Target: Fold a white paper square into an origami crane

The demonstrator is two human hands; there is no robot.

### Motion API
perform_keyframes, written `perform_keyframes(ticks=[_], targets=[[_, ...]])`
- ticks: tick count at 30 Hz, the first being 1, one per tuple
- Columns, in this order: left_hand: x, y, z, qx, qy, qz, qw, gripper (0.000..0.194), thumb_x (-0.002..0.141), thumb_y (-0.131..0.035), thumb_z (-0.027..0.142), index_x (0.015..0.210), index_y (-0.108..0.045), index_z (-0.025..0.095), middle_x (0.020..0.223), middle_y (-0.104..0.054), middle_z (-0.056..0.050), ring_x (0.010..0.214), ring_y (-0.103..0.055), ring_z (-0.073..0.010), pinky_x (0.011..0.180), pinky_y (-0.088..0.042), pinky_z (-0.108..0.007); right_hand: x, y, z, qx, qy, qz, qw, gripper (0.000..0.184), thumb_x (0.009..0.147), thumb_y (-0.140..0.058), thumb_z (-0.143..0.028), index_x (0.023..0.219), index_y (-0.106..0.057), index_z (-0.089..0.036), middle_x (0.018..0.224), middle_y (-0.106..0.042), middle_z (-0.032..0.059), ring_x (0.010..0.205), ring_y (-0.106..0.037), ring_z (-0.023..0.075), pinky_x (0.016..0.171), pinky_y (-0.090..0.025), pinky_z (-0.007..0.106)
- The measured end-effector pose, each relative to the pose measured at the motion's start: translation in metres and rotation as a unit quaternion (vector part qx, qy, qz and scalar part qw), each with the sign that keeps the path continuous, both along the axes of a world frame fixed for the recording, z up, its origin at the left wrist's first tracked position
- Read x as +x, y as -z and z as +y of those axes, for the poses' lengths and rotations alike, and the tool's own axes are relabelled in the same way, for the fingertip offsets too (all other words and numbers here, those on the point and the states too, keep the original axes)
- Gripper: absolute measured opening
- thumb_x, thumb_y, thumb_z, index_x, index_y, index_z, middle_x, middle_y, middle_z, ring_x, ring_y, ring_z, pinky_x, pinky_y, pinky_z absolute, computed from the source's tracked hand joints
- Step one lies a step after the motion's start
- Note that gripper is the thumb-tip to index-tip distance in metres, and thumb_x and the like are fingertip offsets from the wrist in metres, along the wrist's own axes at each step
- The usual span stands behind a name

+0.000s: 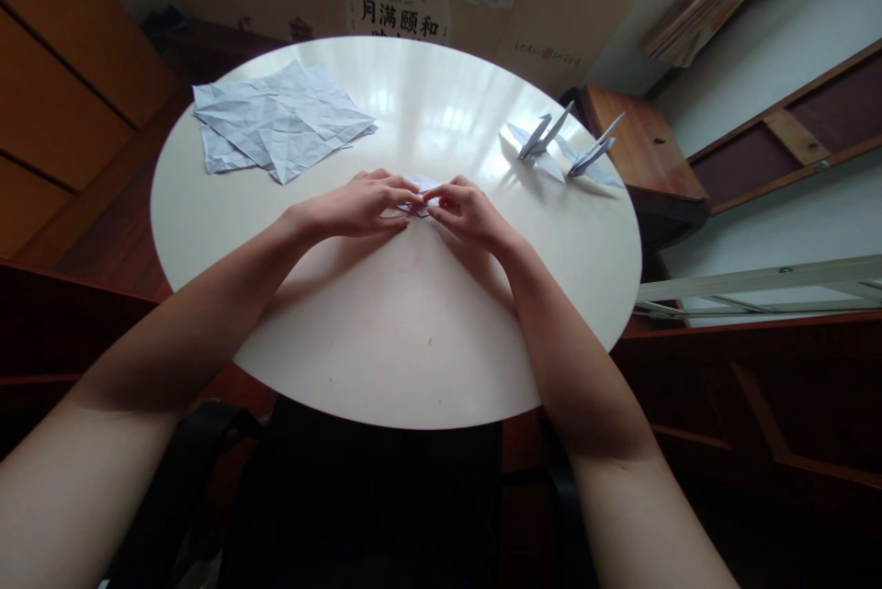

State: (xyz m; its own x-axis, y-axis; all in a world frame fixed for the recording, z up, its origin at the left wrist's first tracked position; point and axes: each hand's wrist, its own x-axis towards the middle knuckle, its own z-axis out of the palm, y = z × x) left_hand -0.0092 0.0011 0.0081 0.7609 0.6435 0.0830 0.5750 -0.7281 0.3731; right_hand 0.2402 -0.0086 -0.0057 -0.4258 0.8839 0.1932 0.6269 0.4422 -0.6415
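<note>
At the middle of the round white table (386,332) my left hand (358,203) and my right hand (465,210) meet, fingertips pinched on a small folded piece of white paper (422,186). Most of that paper is hidden under the fingers; only a corner shows above them. Both hands rest low on the tabletop.
A loose pile of creased white paper sheets (279,120) lies at the table's far left. Two folded paper cranes (541,143) (593,159) stand at the far right. A cardboard box with printed characters (400,1) sits behind the table, and wooden furniture (640,143) stands to the right.
</note>
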Motion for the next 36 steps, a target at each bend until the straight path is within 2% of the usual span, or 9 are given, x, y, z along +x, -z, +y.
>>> perform_keyframes(ticks=[10, 18, 36], targets=[[0.0016, -0.0042, -0.0019, -0.009, 0.006, -0.001, 1.000, 0.047, 0.101, -0.052, 0.043, 0.142, -0.067, 0.026, 0.151, -0.060, -0.010, 0.139, -0.049, -0.0331, 0.118, -0.031, -0.047, -0.0004, -0.0010, -0.0005, 0.000, 0.004, -0.002, 1.000, 0.023, 0.089, -0.068, -0.023, 0.108, -0.081, -0.022, 0.092, -0.056, 0.0042, 0.087, -0.059, 0.0198, 0.089, -0.050, 0.036], [-0.0004, 0.0004, 0.0014, -0.007, 0.012, -0.016, 1.000, 0.045, 0.101, -0.053, 0.045, 0.141, -0.068, 0.031, 0.151, -0.061, -0.007, 0.138, -0.050, -0.0316, 0.118, -0.031, -0.047, 0.0003, 0.0001, -0.0003, -0.014, 0.008, 0.006, 1.000, 0.023, 0.090, -0.070, -0.033, 0.109, -0.080, -0.023, 0.095, -0.057, 0.0047, 0.085, -0.057, 0.0185, 0.086, -0.051, 0.035], [-0.0007, -0.0010, 0.0011, -0.018, 0.013, -0.015, 1.000, 0.046, 0.102, -0.053, 0.046, 0.144, -0.066, 0.032, 0.152, -0.059, -0.006, 0.140, -0.047, -0.0320, 0.119, -0.029, -0.047, 0.0003, -0.0017, -0.0011, -0.011, 0.002, 0.000, 1.000, 0.023, 0.091, -0.069, -0.032, 0.109, -0.080, -0.022, 0.094, -0.056, 0.0050, 0.089, -0.057, 0.0201, 0.087, -0.050, 0.036]])
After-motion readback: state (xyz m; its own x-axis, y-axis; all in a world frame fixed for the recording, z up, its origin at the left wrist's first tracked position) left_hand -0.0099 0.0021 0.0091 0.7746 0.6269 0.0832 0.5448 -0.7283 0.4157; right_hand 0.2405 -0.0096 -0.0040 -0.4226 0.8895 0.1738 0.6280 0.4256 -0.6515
